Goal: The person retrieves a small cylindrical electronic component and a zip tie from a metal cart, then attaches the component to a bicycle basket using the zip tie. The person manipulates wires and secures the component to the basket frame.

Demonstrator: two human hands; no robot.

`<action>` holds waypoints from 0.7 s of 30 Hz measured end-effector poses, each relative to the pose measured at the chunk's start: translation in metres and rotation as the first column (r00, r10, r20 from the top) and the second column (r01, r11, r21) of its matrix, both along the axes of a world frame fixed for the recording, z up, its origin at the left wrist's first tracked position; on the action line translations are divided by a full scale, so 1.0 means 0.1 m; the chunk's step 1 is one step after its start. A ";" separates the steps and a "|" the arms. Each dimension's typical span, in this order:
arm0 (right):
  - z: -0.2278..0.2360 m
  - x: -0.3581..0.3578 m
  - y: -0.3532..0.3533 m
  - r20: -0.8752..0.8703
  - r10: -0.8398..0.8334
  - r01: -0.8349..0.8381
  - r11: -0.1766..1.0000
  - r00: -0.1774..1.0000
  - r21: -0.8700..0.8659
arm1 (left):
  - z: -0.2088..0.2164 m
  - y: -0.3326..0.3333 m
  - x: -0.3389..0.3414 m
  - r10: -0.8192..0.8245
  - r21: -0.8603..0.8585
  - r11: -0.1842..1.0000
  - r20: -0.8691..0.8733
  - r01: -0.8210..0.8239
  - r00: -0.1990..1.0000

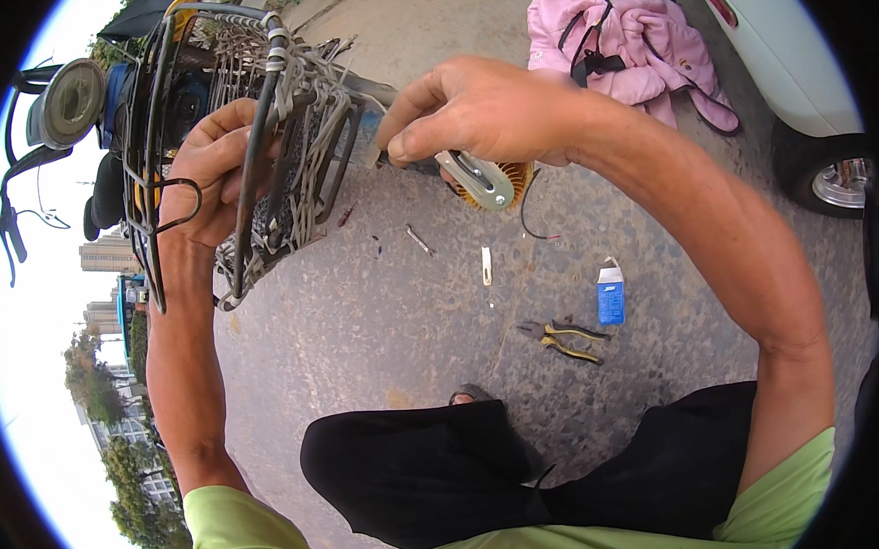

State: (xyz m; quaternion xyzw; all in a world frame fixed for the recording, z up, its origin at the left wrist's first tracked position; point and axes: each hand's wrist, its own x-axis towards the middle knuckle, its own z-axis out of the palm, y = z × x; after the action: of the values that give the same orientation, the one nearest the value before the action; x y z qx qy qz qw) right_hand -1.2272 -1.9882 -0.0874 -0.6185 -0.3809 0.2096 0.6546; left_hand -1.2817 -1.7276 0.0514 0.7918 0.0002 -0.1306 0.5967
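A: Starting with the biggest items. Paved ground (363,327) fills the centre of the view. At 1 o'clock, part of a white car (793,53) with one wheel (838,183) showing. At 12 to 1 o'clock a pink jacket (620,36) lies crumpled on the ground, near the car. At 10 o'clock, part of a two-wheeler with a round mirror (69,102).

B: And the thing in hand?

A: Wire basket (257,135), at 10 to 11 o'clock, wound with pale cord, held up off the ground on the two-wheeler's side. Left hand (214,171) is clenched around the basket's dark rim bars, fingers curled over the wire. Forearm comes up from 7 o'clock.

B: Right hand?

A: Right hand (481,111), near 12 o'clock, fingers pinched and grasping a small silver tool (475,180); its metal body sticks out below the palm. The thumb and forefinger tips point at the basket's right edge. I cannot tell whether the tool tip touches the basket. An orange finned object (514,188) shows just behind the tool, mostly hidden.

B: Loose items on the ground?

A: Blue and white bottle (610,293) upright at 3 o'clock from centre. Yellow-handled pliers (568,340) just beside it, toward 4 o'clock. A thin wire (533,221) below the right hand. A small white strip (486,266) and a short metal piece (418,239) near centre, apart from each other.
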 end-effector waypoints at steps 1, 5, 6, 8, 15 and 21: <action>0.00 -0.01 0.00 0.012 -0.001 0.001 1.000 1.000 -0.011 | -0.01 -0.01 0.00 -0.010 -0.020 1.000 -0.007 0.010 1.000; 0.01 -0.02 0.00 0.034 0.005 -0.004 1.000 0.999 -0.030 | -0.03 -0.02 0.00 -0.001 0.036 0.999 0.032 0.000 0.999; 0.01 -0.02 0.02 0.032 0.010 -0.009 1.000 0.999 -0.029 | -0.03 -0.03 -0.01 0.003 0.035 0.999 0.030 -0.004 1.000; -0.01 -0.03 0.05 -0.007 0.010 -0.010 1.000 1.000 -0.018 | -0.04 -0.04 -0.03 0.011 0.032 0.999 0.026 -0.012 1.000; 0.02 -0.10 0.04 0.032 0.005 -0.003 0.997 0.999 -0.079 | -0.05 -0.05 -0.04 0.018 0.024 1.000 0.034 -0.019 0.999; 0.04 -0.13 0.04 0.012 0.009 -0.008 0.997 1.000 -0.082 | -0.06 -0.03 -0.10 0.010 0.008 1.000 0.030 -0.010 1.000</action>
State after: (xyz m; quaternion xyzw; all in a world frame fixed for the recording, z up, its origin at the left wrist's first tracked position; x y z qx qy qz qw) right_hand -1.2400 -1.9841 -0.0831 -0.6445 -0.3786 0.2238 0.6255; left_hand -1.2915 -1.7306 0.0452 0.7960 -0.0042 -0.1158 0.5941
